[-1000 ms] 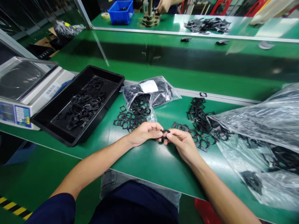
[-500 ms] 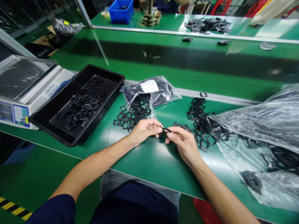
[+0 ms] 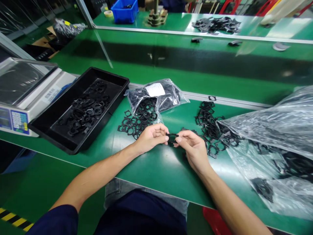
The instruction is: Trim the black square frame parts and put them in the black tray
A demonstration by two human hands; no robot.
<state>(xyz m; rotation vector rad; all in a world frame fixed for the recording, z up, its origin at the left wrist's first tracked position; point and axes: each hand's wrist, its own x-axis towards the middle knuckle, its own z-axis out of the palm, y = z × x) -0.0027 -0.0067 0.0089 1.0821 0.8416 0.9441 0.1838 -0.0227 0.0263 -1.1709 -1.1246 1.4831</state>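
Over the green table, my left hand (image 3: pixel 155 137) and my right hand (image 3: pixel 192 143) pinch a small black ring-shaped plastic part (image 3: pixel 172 134) from its two sides. The fingers hide its ends, so I cannot tell whether it is one piece or two fitted together. Just beyond my left hand lies a heap of flat black rings (image 3: pixel 132 125), spilling from a clear bag with a white label (image 3: pixel 156 89). Past my right hand spreads another pile of black ring parts (image 3: pixel 207 122), which runs toward a large clear plastic bag (image 3: pixel 271 127).
A black tray (image 3: pixel 102 129) partly filled with black parts stands at the left, beside a weighing scale (image 3: pixel 29 98). One loose black ring (image 3: pixel 212 98) sits on the metal rail at the back. Behind a clear panel are a blue bin (image 3: pixel 124 11) and more black pieces (image 3: pixel 217 24).
The held part has turned slightly and now shows more level between my fingers. Both hands stay in nearly the same place. The view has shifted a little.
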